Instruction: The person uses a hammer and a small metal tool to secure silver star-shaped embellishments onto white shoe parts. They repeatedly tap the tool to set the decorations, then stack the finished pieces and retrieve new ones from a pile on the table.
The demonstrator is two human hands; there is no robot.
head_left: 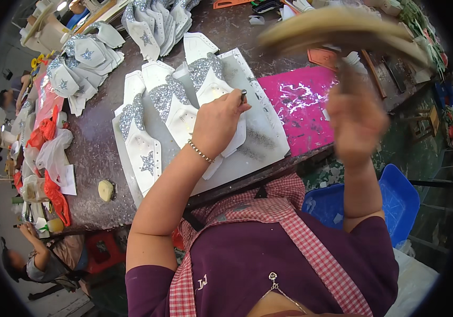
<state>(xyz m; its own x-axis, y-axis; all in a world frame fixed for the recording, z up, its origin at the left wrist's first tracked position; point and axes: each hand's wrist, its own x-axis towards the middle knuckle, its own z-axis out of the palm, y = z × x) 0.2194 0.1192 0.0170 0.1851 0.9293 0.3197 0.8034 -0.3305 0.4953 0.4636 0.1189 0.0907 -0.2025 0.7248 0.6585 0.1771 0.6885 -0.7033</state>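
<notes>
Lying together, white pieces [180, 118], silver glitter [166, 99], star [147, 162]

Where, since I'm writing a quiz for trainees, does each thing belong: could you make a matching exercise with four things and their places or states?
Things
1. pink sheet
2. left hand
3. blue bin
4. right hand

Places or states
A. raised and blurred, gripping a mallet-like tool
B. below the tabletop, on the person's right
C. flat on the table, right of the pale board
D. over the glittered white pieces, gripping a small dark tool

Pairs: 1-C, 2-D, 3-B, 4-A
</notes>
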